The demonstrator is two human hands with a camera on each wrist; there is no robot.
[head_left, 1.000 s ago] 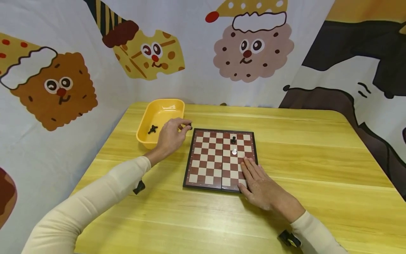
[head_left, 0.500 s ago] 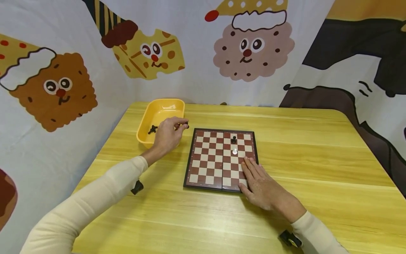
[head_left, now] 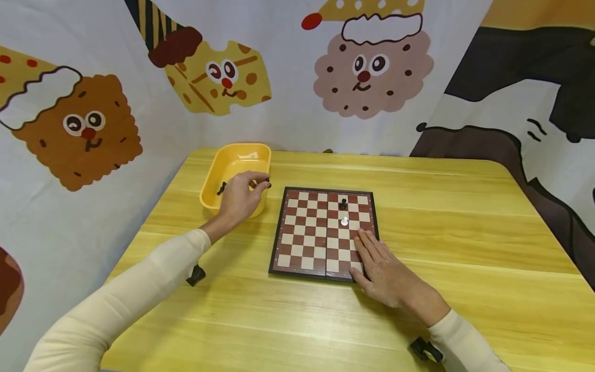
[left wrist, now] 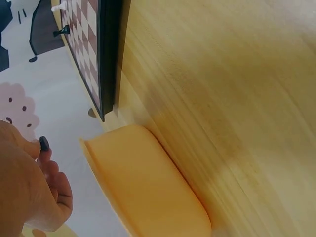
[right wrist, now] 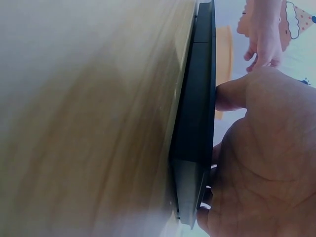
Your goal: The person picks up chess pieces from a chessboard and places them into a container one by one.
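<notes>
My left hand (head_left: 240,198) pinches a small black chess piece (head_left: 268,183) between thumb and fingertips, above the right rim of the yellow tub (head_left: 207,178). In the left wrist view only the piece's dark end (left wrist: 44,143) shows beyond the fingers. With fingers straight, my right hand (head_left: 386,271) rests flat on the near right corner of the chessboard (head_left: 304,232). A black chess piece (head_left: 343,204) and a white chess piece (head_left: 344,221) stand on the board's right half.
More black chess pieces (head_left: 221,188) lie in the tub, partly hidden by my left hand. The wooden table (head_left: 465,222) meets a cartoon-printed cloth (head_left: 293,103) at the back. A seam divides the board down its middle.
My left hand has drawn leftward from near the board's far left corner to over the tub's edge, carrying the black chess piece. My right hand has stayed on the board.
</notes>
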